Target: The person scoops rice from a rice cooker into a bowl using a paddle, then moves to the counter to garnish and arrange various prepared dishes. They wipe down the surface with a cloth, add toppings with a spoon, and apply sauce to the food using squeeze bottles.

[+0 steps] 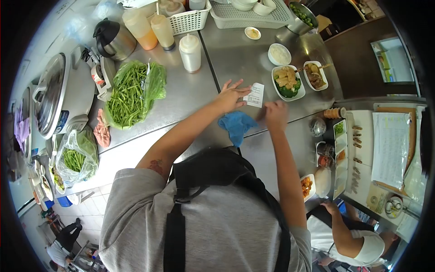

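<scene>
A printed white paper slip [254, 96] lies on the steel counter. My left hand [233, 95] is open, its fingers spread, with the fingertips at the slip's left edge. Just right of the slip is my right hand [276, 113], its fingers bent but smeared by motion, so I cannot see whether they hold anything. A crumpled blue cloth [237, 127] rests below my left hand. Beyond my right hand stand a white bowl of broccoli topped with pale pieces [287, 81], a second bowl of food [315, 75] and a bowl of rice [279, 54].
Green beans in a plastic bag [131, 93], a white squeeze bottle [190, 53] and a steel jug [113, 40] stand to the left. White baskets [251, 14] line the back. A small dish [253, 33] sits ahead. Another person [349, 240] stands at lower right.
</scene>
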Demonstrator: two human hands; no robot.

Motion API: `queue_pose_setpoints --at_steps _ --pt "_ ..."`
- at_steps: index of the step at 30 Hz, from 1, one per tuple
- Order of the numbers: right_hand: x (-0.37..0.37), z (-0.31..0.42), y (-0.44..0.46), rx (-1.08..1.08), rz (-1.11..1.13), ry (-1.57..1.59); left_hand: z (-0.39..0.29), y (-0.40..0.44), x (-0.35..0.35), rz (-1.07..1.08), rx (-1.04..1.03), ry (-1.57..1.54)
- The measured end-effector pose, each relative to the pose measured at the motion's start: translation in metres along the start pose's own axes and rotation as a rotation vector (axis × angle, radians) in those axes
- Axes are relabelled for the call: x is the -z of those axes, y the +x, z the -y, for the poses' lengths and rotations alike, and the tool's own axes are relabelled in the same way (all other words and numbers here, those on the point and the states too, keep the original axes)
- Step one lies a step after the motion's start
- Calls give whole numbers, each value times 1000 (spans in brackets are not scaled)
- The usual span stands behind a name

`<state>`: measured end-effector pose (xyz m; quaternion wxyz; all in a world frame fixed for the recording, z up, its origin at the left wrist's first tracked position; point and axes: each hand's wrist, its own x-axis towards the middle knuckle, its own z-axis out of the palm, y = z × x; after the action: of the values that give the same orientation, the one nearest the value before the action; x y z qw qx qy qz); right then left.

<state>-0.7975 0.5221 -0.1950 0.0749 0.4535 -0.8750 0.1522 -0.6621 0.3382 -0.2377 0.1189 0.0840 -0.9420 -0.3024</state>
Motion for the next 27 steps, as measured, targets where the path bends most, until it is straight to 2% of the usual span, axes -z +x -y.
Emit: queue_pose_setpoints --at_steps 2,4,5,6,7,8,9,11,13,15,17,19,22,25,26,27 --pt "18 -18 -10 -65 13 -105 0 0 -1 34 3 -9" --pt "14 -38 -23 31 -90 -74 0 1 -6 50 27 -15" --pt "7 -40 -29 -19 -136 -27 -2 4 -2 34 52 -8" --pt "10 -28 -34 -53 -173 94 -10 12 22 138 99 -81" --pt "7 -22 -41 -46 -212 207 6 26 21 74 40 -235" --pt "2 -18 -51 -132 -160 267 -9 40 67 50 -90 -229" --pt "-4 -13 -60 -53 -249 172 -31 54 124 -9 -216 -177" --pt "-5 -6 -77 -82 -236 234 -73 86 232 -162 -196 4" --pt "8 2 -80 -142 -225 286 -105 116 337 -534 -402 114" --pt "15 5 -78 -183 -234 343 -160 123 435 -824 -413 -110" --pt "13 1 -80 -206 -239 377 -170 139 514 -1108 -413 110" --pt "4 -7 -82 -202 -247 389 -170 140 560 -1119 -132 101" --pt "7 -5 -82 -242 -322 466 -143 142 583 -992 -98 -57" --pt "5 -12 -87 -327 -375 711 -163 139 592 -1073 -59 -72" --pt "2 -18 -91 -357 -340 718 -148 152 611 -1153 -175 -1" --pt "-3 -23 -96 -385 -303 726 -153 148 613 -1134 -133 63"
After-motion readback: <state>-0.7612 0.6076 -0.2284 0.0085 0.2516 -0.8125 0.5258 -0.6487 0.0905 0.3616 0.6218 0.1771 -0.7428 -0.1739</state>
